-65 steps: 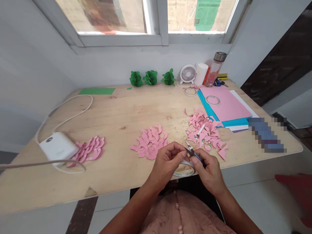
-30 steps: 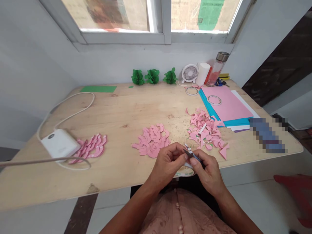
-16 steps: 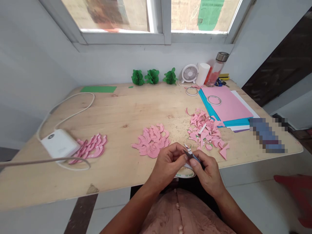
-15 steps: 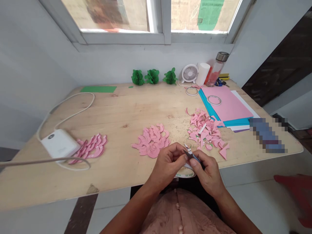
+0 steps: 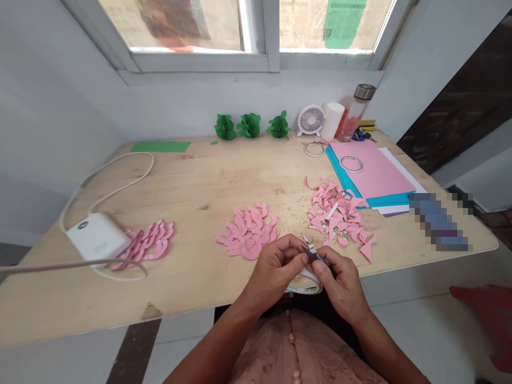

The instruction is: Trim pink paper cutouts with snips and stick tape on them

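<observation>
Near the table's front edge my left hand point(image 5: 276, 269) has its fingers pinched together beside a dark blade; what they hold is too small to make out. My right hand point(image 5: 342, 280) is closed round a small dark tool point(image 5: 311, 255), whose tip meets my left fingertips. White bits show at the tool's tip. Partly under both hands lies a tape roll point(image 5: 306, 288) with printed lettering. Pink curved paper pieces point(image 5: 250, 232) form a pile left of my left hand. Beyond my right hand is a heap of pink paper scraps point(image 5: 336, 210).
A white device point(image 5: 98, 238) with a cable stands at the left beside pink strips point(image 5: 154, 240). Green paper shapes point(image 5: 250, 126), a small fan point(image 5: 311, 120) and a glass bottle point(image 5: 356, 112) line the back. Coloured sheets point(image 5: 376, 170) lie at the right.
The tape roll under my hands has turned or shifted slightly. Both hands keep nearly the same position and grip.
</observation>
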Available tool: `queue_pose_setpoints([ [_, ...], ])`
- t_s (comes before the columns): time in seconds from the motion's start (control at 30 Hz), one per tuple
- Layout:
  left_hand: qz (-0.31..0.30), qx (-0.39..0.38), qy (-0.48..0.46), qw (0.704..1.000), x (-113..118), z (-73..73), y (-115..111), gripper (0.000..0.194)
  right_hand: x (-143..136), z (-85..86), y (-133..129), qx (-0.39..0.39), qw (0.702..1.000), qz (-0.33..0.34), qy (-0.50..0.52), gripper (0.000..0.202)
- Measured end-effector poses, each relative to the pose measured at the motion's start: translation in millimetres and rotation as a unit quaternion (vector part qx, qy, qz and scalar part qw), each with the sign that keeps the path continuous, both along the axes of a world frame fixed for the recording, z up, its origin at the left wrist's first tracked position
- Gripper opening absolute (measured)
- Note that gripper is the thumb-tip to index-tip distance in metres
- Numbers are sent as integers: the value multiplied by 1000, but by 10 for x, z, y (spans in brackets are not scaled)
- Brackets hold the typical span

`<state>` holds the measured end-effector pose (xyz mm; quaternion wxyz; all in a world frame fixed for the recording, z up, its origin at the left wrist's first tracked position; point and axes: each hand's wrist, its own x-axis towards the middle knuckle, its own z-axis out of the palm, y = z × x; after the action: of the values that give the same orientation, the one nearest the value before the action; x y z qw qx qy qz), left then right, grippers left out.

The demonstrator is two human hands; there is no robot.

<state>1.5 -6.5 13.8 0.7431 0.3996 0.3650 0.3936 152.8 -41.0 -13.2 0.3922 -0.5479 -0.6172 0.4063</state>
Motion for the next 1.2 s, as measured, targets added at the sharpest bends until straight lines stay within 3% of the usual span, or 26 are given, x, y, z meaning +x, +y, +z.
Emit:
queue_pose_setpoints([
  [0.57,-29,40,-2,999,-54,-11,12,10,-16,30,18,-33,995,27,85,33],
  [1.2,-30,31,11,999,-74,15,16,11,-15,79,9,22,999,3,-37,29],
])
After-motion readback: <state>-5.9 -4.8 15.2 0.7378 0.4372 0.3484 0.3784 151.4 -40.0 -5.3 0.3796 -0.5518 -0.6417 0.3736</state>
